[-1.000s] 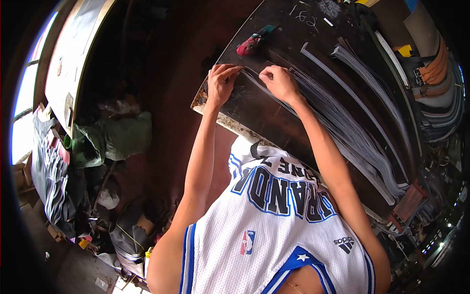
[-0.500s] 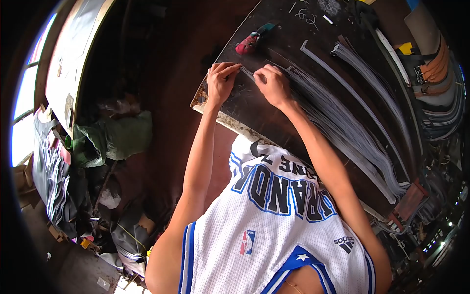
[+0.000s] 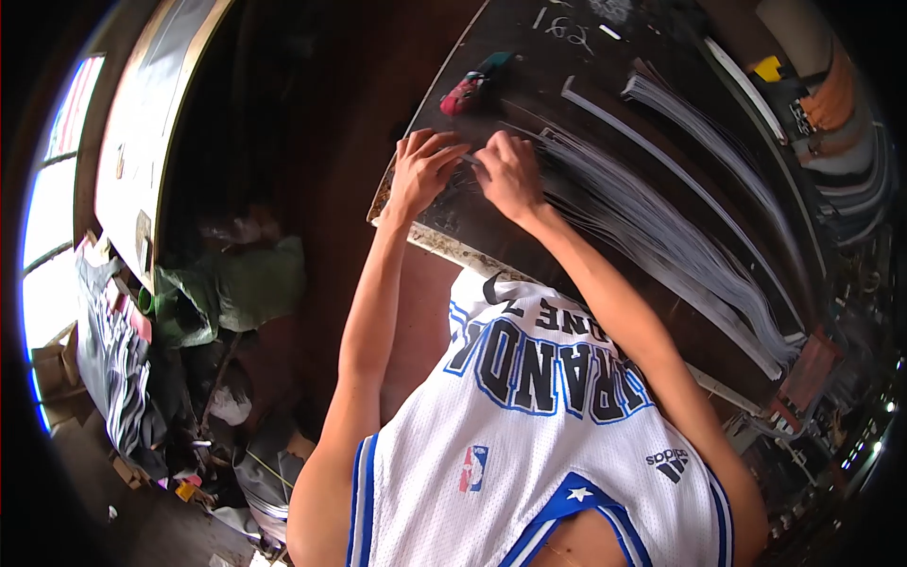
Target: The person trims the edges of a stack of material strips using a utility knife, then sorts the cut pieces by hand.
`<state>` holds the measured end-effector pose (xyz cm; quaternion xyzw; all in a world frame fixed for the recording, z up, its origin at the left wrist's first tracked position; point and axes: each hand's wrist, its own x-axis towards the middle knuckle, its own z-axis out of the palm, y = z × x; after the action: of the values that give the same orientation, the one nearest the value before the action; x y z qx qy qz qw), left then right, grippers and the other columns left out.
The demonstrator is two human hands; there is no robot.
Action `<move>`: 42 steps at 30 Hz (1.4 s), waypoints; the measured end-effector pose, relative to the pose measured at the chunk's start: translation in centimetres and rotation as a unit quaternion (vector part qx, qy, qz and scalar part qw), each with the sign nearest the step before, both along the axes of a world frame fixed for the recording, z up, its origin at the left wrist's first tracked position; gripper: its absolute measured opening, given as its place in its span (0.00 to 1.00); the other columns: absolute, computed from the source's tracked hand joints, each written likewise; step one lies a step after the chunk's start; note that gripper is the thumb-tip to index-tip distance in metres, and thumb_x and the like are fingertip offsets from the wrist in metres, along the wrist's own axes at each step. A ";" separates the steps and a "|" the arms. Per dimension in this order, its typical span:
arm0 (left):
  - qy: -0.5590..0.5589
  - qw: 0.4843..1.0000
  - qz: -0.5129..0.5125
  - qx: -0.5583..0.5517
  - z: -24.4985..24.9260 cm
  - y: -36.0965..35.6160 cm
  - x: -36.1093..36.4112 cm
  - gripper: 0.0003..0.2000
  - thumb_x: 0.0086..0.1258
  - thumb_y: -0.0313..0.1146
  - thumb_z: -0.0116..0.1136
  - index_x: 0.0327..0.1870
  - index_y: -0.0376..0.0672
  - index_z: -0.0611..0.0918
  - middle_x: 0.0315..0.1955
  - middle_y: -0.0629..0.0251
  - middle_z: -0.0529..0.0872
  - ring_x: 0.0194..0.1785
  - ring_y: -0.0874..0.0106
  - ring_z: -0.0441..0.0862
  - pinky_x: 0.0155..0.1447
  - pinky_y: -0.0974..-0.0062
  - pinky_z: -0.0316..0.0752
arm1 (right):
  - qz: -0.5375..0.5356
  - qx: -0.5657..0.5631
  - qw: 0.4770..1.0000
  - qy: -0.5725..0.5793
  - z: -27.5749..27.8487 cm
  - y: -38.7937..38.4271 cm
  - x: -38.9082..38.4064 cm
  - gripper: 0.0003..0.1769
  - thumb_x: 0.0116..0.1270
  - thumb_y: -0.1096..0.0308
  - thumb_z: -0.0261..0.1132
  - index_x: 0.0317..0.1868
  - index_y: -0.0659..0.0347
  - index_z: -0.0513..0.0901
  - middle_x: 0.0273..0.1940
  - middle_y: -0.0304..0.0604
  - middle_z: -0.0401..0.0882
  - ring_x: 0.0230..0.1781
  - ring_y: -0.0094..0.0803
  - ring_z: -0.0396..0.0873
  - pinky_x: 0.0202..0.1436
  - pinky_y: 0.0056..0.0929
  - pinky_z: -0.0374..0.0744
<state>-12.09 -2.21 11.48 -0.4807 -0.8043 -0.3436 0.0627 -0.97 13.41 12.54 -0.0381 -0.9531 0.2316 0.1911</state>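
Near the left corner of the dark table (image 3: 453, 213), my left hand (image 3: 425, 172) pinches the end of a thin grey strip (image 3: 469, 159). Close beside it on the right, my right hand (image 3: 508, 175) has its fingers bent round the same strip; its fingertips are partly blurred. A bundle of long grey strips (image 3: 652, 246) lies just right of my right hand. Beyond my hands sits a red and green object (image 3: 465, 94).
Farther right on the table are a single strip (image 3: 642, 137) and another bundle (image 3: 723, 165). A reddish block (image 3: 811, 367) stands at the right end. Stacked dark sheets (image 3: 118, 378) and a green bag (image 3: 241, 288) are at the left.
My right hand has moved a little left, nearer my left hand, and its fingers have shifted on the strip. The whole view has also shifted slightly.
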 end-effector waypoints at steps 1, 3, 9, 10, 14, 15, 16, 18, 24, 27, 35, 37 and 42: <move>0.020 0.999 -0.020 -0.027 0.0 -0.1 -0.2 0.17 0.59 0.28 0.68 0.51 0.54 0.87 0.48 0.72 0.87 0.56 0.63 0.79 0.60 0.62 0.69 | -0.003 0.007 1.000 0.018 0.0 -0.1 0.1 0.07 0.56 0.69 0.72 0.32 0.56 0.80 0.39 0.41 0.73 0.42 0.40 0.75 0.48 0.42 0.70; 0.058 0.995 -0.056 -0.053 0.0 -0.1 -0.6 0.16 0.57 0.28 0.69 0.49 0.51 0.87 0.47 0.71 0.88 0.56 0.63 0.79 0.60 0.62 0.69 | 0.000 0.032 0.999 0.012 0.0 -0.2 0.6 0.06 0.59 0.70 0.69 0.33 0.57 0.79 0.39 0.41 0.73 0.42 0.39 0.74 0.48 0.41 0.70; 0.117 0.986 -0.086 -0.077 4.1 -1.8 1.7 0.19 0.53 0.23 0.67 0.48 0.49 0.86 0.45 0.71 0.87 0.53 0.65 0.80 0.60 0.61 0.67 | 0.004 0.043 0.999 0.013 1.0 -1.0 4.9 0.11 0.69 0.61 0.65 0.44 0.59 0.77 0.42 0.43 0.77 0.45 0.37 0.76 0.53 0.38 0.73; 0.119 0.986 -0.092 -0.076 4.7 -2.1 2.3 0.19 0.53 0.23 0.67 0.48 0.49 0.86 0.45 0.71 0.87 0.53 0.65 0.80 0.60 0.61 0.67 | -0.003 0.043 0.999 0.015 1.0 -1.0 5.9 0.11 0.69 0.61 0.65 0.44 0.59 0.77 0.42 0.43 0.77 0.45 0.37 0.76 0.53 0.38 0.73; 0.085 0.989 -0.091 -0.080 5.6 -3.8 4.0 0.17 0.55 0.23 0.67 0.47 0.49 0.86 0.43 0.70 0.87 0.49 0.66 0.81 0.58 0.62 0.67 | -0.024 0.023 0.999 -0.036 -0.8 -0.7 9.6 0.15 0.72 0.55 0.63 0.46 0.58 0.76 0.37 0.42 0.78 0.38 0.38 0.78 0.47 0.37 0.76; 0.085 0.990 -0.080 -0.075 5.5 -4.2 4.1 0.19 0.52 0.21 0.66 0.47 0.49 0.86 0.43 0.71 0.87 0.50 0.66 0.81 0.58 0.61 0.67 | -0.018 0.014 0.997 -0.074 -1.2 -0.5 10.6 0.15 0.73 0.55 0.63 0.46 0.58 0.76 0.38 0.42 0.78 0.38 0.37 0.79 0.47 0.36 0.77; 0.085 0.992 -0.069 -0.069 5.4 -4.5 4.2 0.20 0.50 0.19 0.65 0.46 0.49 0.87 0.43 0.71 0.87 0.51 0.67 0.81 0.59 0.61 0.67 | -0.013 0.005 0.994 -0.112 -1.6 -0.3 11.4 0.15 0.73 0.55 0.62 0.46 0.58 0.76 0.38 0.42 0.79 0.38 0.37 0.80 0.46 0.36 0.77; 0.085 0.992 -0.053 -0.076 5.2 -5.1 3.8 0.22 0.48 0.17 0.64 0.46 0.49 0.87 0.44 0.69 0.87 0.50 0.66 0.81 0.59 0.60 0.67 | -0.022 0.014 0.994 -0.103 -2.8 0.6 13.2 0.16 0.73 0.53 0.62 0.44 0.58 0.75 0.37 0.43 0.80 0.37 0.38 0.83 0.41 0.37 0.81; 0.060 0.988 -0.025 -0.143 3.1 -7.5 0.6 0.11 0.61 0.25 0.66 0.45 0.45 0.87 0.41 0.67 0.87 0.49 0.65 0.81 0.60 0.65 0.67 | -0.028 -0.041 0.985 -0.166 -4.9 5.5 22.1 0.20 0.71 0.49 0.63 0.40 0.59 0.72 0.29 0.45 0.82 0.33 0.45 0.86 0.33 0.40 0.84; 0.029 0.982 -0.041 -0.184 1.5 -9.1 -1.6 0.11 0.63 0.26 0.64 0.47 0.46 0.87 0.41 0.67 0.87 0.48 0.65 0.81 0.59 0.64 0.68 | -0.064 -0.036 0.978 -0.197 -4.7 8.8 28.3 0.19 0.70 0.50 0.65 0.42 0.58 0.73 0.29 0.46 0.82 0.32 0.48 0.85 0.32 0.43 0.83; 0.025 0.968 -0.066 -0.239 -1.9 -12.4 -9.5 0.09 0.70 0.33 0.61 0.47 0.44 0.86 0.43 0.68 0.87 0.49 0.62 0.81 0.54 0.61 0.71 | -0.198 -0.030 0.933 -0.299 -0.8 15.2 42.1 0.17 0.66 0.56 0.69 0.43 0.60 0.77 0.30 0.53 0.83 0.33 0.56 0.82 0.34 0.49 0.79; 0.033 0.962 -0.041 -0.267 -2.4 -13.6 -10.9 0.09 0.72 0.37 0.60 0.46 0.45 0.87 0.43 0.68 0.88 0.48 0.62 0.81 0.53 0.61 0.72 | -0.230 -0.022 0.919 -0.320 -0.8 16.5 45.3 0.17 0.66 0.56 0.69 0.42 0.60 0.77 0.32 0.52 0.82 0.35 0.57 0.81 0.36 0.49 0.78; 0.091 0.957 -0.019 -0.275 1.0 -14.6 -12.9 0.09 0.72 0.36 0.62 0.45 0.43 0.87 0.40 0.64 0.89 0.42 0.58 0.84 0.46 0.60 0.78 | -0.278 -0.032 0.892 -0.356 -0.6 21.6 56.2 0.14 0.66 0.61 0.69 0.40 0.60 0.76 0.34 0.52 0.81 0.37 0.59 0.79 0.37 0.50 0.75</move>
<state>-25.02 -16.79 12.52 -0.5238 -0.8494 -0.0649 -0.0053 55.21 35.01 11.94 -0.3875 -0.8999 0.1704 -0.1053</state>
